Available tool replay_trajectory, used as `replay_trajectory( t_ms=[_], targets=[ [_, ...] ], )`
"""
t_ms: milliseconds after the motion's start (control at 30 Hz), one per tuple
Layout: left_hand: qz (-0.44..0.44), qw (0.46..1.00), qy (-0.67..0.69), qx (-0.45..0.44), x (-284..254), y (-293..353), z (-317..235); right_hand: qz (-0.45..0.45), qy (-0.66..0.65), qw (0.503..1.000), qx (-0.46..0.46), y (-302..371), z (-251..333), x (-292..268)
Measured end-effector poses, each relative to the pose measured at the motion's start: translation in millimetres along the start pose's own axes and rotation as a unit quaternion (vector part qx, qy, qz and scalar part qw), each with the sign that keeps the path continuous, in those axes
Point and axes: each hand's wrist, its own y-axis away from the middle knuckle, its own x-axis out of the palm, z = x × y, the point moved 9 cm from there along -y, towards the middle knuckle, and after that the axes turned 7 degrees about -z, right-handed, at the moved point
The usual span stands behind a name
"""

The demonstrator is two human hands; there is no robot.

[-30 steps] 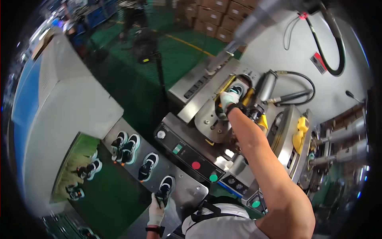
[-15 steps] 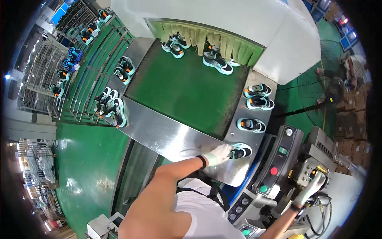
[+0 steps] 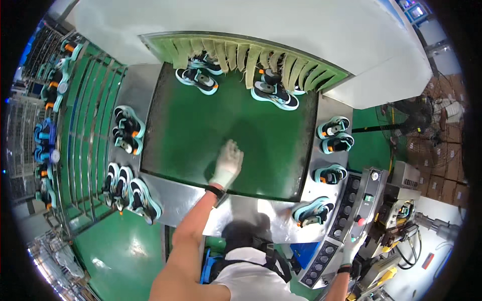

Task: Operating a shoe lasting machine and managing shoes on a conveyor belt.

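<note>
The left grip (image 3: 230, 159), a hand in a thin white glove, hangs over the flat green conveyor bed (image 3: 251, 173) with fingers loosely bent and nothing visible in them. The right grip (image 3: 353, 246), gloved likewise, is at the lower end of the long grey control panel (image 3: 368, 203) with its round red button (image 3: 361, 221); whether its fingers press or merely hover there I cannot tell, though no shoe shows in it. Nearest ahead of the left grip are low black sneakers with thick pale-teal soles and orange heel accents: one (image 3: 197, 81) toward the left of the bed and another (image 3: 274, 95) toward the right, both by the fringed olive fabric curtain (image 3: 248, 55), with more shoes partly hidden behind them. A matching single sneaker (image 3: 314, 211) lies on the brushed-metal surface (image 3: 178, 200) at the near right corner, between the two grips, and others stand along its left and right sides. Each should be light, with a soft upper that dents under pressure and a stiffer, springy foam sole; nothing looks fragile, though smooth gloves might slide on the sole's side. The surest hold is probably around the heel collar, or across the midfoot with thumb and fingers on opposite sole edges, clear of the softer toe.
</note>
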Motion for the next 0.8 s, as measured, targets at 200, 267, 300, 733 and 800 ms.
replay_trajectory(
  t_ms=[200,267,300,733,800],
  targets=[
    [-0.172,0.963,-0.126,0.166,-138,-232,-67,0.074,-0.011,0.997,0.019,85,15,19],
    [-0.131,0.963,-0.136,0.193,-123,-285,-75,0.111,0.034,0.991,0.067,110,-11,35],
    [-0.116,0.947,-0.196,0.229,-118,-303,-71,0.151,0.047,0.984,0.081,122,-12,42],
    [0.087,0.955,-0.181,0.220,-71,-102,-92,0.159,-0.287,0.925,0.193,229,103,39],
    [0.152,0.940,-0.188,0.240,-54,-43,-110,0.201,-0.413,0.876,0.148,220,177,20]
  ],
)
